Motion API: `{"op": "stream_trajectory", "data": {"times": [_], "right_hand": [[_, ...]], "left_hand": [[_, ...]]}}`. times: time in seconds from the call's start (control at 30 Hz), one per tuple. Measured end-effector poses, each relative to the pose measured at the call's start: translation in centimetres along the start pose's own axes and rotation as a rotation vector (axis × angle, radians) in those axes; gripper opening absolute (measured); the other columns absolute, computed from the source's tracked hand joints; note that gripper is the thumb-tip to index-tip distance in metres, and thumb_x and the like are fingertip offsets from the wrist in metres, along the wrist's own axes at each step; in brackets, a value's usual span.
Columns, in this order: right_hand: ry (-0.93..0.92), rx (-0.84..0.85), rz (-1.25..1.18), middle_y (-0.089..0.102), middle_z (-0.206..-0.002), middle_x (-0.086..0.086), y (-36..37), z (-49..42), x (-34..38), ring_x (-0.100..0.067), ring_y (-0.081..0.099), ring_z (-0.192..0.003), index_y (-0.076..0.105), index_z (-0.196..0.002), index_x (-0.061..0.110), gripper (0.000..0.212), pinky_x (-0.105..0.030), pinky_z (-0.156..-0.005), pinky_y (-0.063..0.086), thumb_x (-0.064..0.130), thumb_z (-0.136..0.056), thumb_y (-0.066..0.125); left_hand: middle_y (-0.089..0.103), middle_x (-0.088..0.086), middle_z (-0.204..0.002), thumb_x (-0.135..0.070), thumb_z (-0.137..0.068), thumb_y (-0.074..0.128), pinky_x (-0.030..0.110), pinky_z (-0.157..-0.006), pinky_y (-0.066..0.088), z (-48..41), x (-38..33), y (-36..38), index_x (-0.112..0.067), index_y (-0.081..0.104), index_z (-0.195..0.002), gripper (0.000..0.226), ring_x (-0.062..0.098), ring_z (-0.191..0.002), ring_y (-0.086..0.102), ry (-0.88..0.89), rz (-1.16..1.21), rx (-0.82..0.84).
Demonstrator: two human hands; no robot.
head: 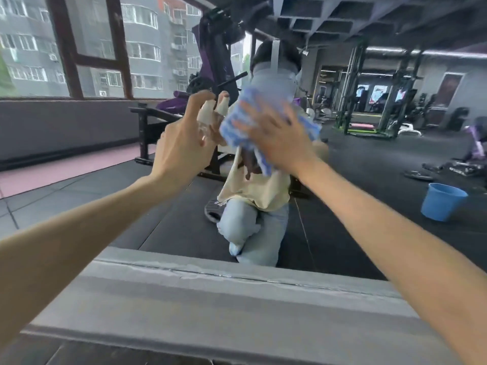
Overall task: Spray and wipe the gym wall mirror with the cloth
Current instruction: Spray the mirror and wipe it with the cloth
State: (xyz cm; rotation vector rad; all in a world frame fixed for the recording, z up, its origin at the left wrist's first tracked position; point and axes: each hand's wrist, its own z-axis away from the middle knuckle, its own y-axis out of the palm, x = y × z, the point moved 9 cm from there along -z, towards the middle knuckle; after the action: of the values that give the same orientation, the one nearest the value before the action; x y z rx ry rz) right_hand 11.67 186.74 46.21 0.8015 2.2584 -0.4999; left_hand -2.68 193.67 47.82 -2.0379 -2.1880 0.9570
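The wall mirror (pixel 355 164) fills the view ahead and reflects the gym and a kneeling person. My right hand (pixel 274 135) lies flat with spread fingers on a blue and white cloth (pixel 237 119), pressing it against the glass at about head height. The cloth is blurred. My left hand (pixel 181 146) is raised just left of the cloth and grips a small clear spray bottle (pixel 208 119) with a white top, index finger arched over the top. The bottle's nozzle sits close to the glass.
A grey ledge (pixel 210 299) runs along the mirror's bottom edge below my arms. In the reflection I see a blue bucket (pixel 442 201) on the dark floor at right, a black weight bench (pixel 152 127) at left, racks and machines behind, and large windows.
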Motion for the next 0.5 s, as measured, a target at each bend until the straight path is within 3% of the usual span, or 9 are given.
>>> {"op": "stream_trajectory", "data": {"times": [0.07, 0.1, 0.2, 0.27, 0.37, 0.4, 0.43, 0.5], "right_hand": [[0.614, -0.080, 0.094, 0.036, -0.155, -0.009, -2.3, -2.3, -11.2, -0.033, 0.031, -0.143, 0.037, -0.149, 0.027, 0.046, -0.047, -0.120, -0.002, 0.033, -0.104, 0.032], [0.855, -0.132, 0.124, 0.038, -0.153, -0.011, -3.3, -0.5, -13.2, -0.036, 0.032, -0.142, 0.039, -0.148, 0.026, 0.046, -0.050, -0.119, 0.006, 0.038, -0.104, 0.030], [1.310, -0.044, 0.114, 0.035, -0.154, -0.015, -3.0, 11.6, -7.2, -0.041, 0.029, -0.142, 0.034, -0.150, 0.024, 0.050, -0.057, -0.116, 0.017, 0.043, -0.105, 0.022], [1.581, 0.029, -0.014, 0.027, -0.156, -0.021, -2.2, 20.6, 0.1, -0.046, 0.022, -0.143, 0.026, -0.152, 0.021, 0.059, -0.064, -0.114, 0.018, 0.051, -0.103, 0.013], [2.078, -0.064, -0.326, 0.006, -0.160, -0.023, -0.8, 24.8, 3.4, -0.044, 0.004, -0.147, 0.017, -0.155, 0.013, 0.106, -0.060, -0.117, 0.007, 0.081, -0.079, -0.012], [2.123, -0.095, -0.316, 0.004, -0.160, -0.021, -1.0, 23.0, 1.8, -0.042, 0.001, -0.148, 0.016, -0.155, 0.013, 0.108, -0.057, -0.118, 0.002, 0.080, -0.077, -0.016], [2.041, -0.126, -0.305, 0.009, -0.160, -0.021, -1.3, 19.9, -1.0, -0.043, 0.005, -0.147, 0.020, -0.155, 0.014, 0.097, -0.056, -0.118, 0.001, 0.073, -0.085, -0.013], [1.553, -0.115, -0.193, 0.028, -0.156, -0.019, -2.2, 11.9, -6.7, -0.044, 0.019, -0.144, 0.034, -0.150, 0.022, 0.061, -0.057, -0.116, 0.003, 0.050, -0.101, 0.010]], "left_hand": [[0.048, -0.006, -0.057, -0.006, -0.081, 0.048, 0.035, -0.055, 0.045, -0.9, -1.4, 0.2, -0.032, 0.034, -0.133, 0.059, 0.019, -0.052, 0.048, 0.031, 0.042, -0.021], [0.048, -0.008, -0.057, -0.008, -0.082, 0.049, 0.030, -0.053, 0.043, -1.1, -2.1, 0.3, -0.029, 0.035, -0.135, 0.058, 0.015, -0.051, 0.048, 0.049, 0.046, -0.026], [0.048, -0.008, -0.057, -0.012, -0.085, 0.053, 0.025, -0.051, 0.040, -1.5, -3.7, 0.8, -0.025, 0.036, -0.136, 0.055, 0.011, -0.052, 0.048, 0.073, 0.069, -0.032], [0.049, -0.006, -0.058, -0.013, -0.085, 0.054, 0.031, -0.054, 0.043, -1.1, -4.2, 1.2, -0.028, 0.035, -0.134, 0.055, 0.014, -0.053, 0.049, 0.085, 0.071, -0.014], [0.049, -0.007, -0.055, -0.012, -0.082, 0.052, 0.038, -0.054, 0.047, -0.1, -5.1, 2.3, -0.036, 0.030, -0.129, 0.056, 0.017, -0.050, 0.050, 0.158, 0.004, 0.070], [0.049, -0.007, -0.055, -0.010, -0.081, 0.051, 0.037, -0.054, 0.047, 0.0, -5.1, 2.4, -0.038, 0.029, -0.128, 0.059, 0.016, -0.049, 0.049, 0.167, -0.019, 0.085], [0.048, -0.007, -0.055, -0.008, -0.079, 0.051, 0.036, -0.053, 0.046, -0.1, -4.9, 2.4, -0.039, 0.029, -0.128, 0.062, 0.016, -0.048, 0.049, 0.164, -0.038, 0.092], [0.050, -0.006, -0.058, -0.007, -0.079, 0.051, 0.037, -0.054, 0.046, -0.4, -4.7, 2.2, -0.038, 0.030, -0.129, 0.062, 0.017, -0.051, 0.051, 0.156, -0.062, 0.098]]}}
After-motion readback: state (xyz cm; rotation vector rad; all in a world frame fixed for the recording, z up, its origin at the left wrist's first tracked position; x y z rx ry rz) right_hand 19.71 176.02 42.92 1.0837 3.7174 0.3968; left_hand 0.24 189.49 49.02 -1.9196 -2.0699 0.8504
